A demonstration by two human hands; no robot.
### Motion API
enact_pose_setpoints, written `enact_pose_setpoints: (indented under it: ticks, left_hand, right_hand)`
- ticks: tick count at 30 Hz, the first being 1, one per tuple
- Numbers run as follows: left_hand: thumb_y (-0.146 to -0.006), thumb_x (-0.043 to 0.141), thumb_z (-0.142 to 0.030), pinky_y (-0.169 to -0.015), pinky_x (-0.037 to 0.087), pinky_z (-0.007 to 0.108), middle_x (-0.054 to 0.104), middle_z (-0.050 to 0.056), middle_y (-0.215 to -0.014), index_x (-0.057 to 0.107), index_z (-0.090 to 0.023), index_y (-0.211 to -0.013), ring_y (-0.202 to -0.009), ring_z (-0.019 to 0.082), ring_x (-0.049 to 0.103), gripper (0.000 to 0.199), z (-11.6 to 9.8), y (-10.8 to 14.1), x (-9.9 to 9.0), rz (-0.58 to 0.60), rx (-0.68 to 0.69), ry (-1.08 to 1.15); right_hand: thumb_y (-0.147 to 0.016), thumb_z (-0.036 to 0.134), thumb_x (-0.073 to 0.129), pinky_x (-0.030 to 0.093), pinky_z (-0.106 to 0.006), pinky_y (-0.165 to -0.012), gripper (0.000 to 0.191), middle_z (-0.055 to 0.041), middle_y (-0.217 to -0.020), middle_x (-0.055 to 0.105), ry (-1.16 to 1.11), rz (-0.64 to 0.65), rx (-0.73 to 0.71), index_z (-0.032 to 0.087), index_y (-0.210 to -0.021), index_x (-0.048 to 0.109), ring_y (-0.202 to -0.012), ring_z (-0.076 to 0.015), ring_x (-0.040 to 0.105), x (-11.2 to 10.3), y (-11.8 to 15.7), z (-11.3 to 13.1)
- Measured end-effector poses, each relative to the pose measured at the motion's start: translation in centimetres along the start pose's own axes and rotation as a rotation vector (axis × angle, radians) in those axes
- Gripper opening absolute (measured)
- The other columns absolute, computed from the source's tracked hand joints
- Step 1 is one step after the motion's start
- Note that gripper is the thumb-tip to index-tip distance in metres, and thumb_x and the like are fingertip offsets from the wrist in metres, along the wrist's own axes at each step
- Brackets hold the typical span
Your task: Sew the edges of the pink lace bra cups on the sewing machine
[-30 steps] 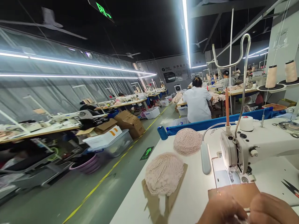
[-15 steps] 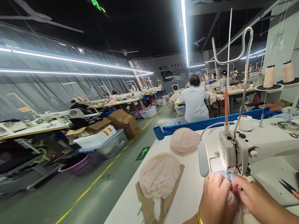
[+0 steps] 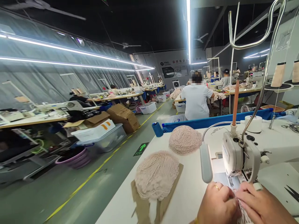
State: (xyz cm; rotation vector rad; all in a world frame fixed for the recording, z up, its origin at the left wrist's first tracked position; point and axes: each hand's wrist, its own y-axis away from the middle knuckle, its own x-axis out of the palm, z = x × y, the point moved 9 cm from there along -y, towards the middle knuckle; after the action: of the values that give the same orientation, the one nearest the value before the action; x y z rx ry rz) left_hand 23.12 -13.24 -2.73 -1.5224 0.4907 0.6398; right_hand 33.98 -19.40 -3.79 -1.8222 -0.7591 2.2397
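A: Where is the fabric, and how are the hands placed?
B: Pale lace fabric (image 3: 244,216) lies at the near right, in front of the needle area of the white sewing machine (image 3: 233,155). The left hand (image 3: 216,203), a ring on one finger, grips it with curled fingers; the right hand (image 3: 259,202) grasps it from the other side, fingertips close to the left's.
A: What occupies the tabletop (image 3: 191,193) to their left?
B: Two rounded, ribbed lace pieces. The near lace piece (image 3: 157,175) rests on brown cardboard (image 3: 175,184); the far lace piece (image 3: 185,140) sits just beyond it, near a blue thread cone (image 3: 157,129).
A: And the surroundings?
B: A slim grey lamp (image 3: 206,163) hangs left of the machine head. Dark-bladed scissors (image 3: 291,193) lie at the right edge, partly cropped. Beyond the blue cloth (image 3: 217,123), a person in a white shirt (image 3: 196,102) faces away.
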Motion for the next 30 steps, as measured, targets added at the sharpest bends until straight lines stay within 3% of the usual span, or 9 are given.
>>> enact_pose_setpoints:
  ticks: [4, 9, 19, 30]
  left_hand:
    - [-0.092, 0.074, -0.03, -0.063, 0.041, 0.034, 0.071, 0.0, -0.081, 0.068, -0.024, -0.082, -0.065, 0.017, 0.06, 0.014, 0.2, 0.2, 0.0, 0.019, -0.006, -0.053]
    - [-0.092, 0.073, -0.032, -0.063, 0.042, 0.033, 0.073, 0.002, -0.086, 0.069, -0.024, -0.088, -0.068, 0.018, 0.06, 0.009, 0.3, -0.1, -0.2, 0.042, -0.005, -0.102]
    - [-0.085, 0.075, -0.036, -0.061, 0.042, 0.033, 0.07, 0.003, -0.081, 0.068, -0.022, -0.083, -0.066, 0.021, 0.06, 0.016, 1.1, -0.5, 0.9, 0.111, -0.061, -0.07]
    - [-0.08, 0.075, -0.033, -0.058, 0.039, 0.034, 0.07, 0.002, -0.079, 0.068, -0.024, -0.086, -0.065, 0.021, 0.058, 0.013, 0.8, -0.1, 0.7, 0.021, -0.041, -0.106]
  right_hand:
    - [-0.096, 0.011, 0.053, 0.059, -0.028, -0.072, 0.024, -0.0048, -0.104, 0.078, 0.072, -0.038, -0.07, 0.025, -0.108, 0.068, -0.086, -0.0192, 0.077, 0.1, 0.0, 0.2]
    - [-0.097, 0.015, 0.055, 0.059, -0.029, -0.073, 0.029, -0.0041, -0.103, 0.081, 0.111, -0.062, -0.055, 0.027, -0.118, 0.07, -0.085, -0.0199, 0.077, -0.1, -0.2, -0.6]
    - [-0.096, 0.022, 0.062, 0.054, -0.032, -0.066, 0.032, -0.0031, -0.099, 0.082, 0.111, -0.188, -0.028, 0.031, -0.126, 0.07, -0.079, -0.0233, 0.075, -1.9, -1.0, -0.8]
    - [-0.097, 0.02, 0.057, 0.056, -0.033, -0.066, 0.033, -0.004, -0.104, 0.082, 0.096, -0.229, -0.046, 0.032, -0.123, 0.073, -0.082, -0.0239, 0.075, -2.3, -1.0, -0.6]
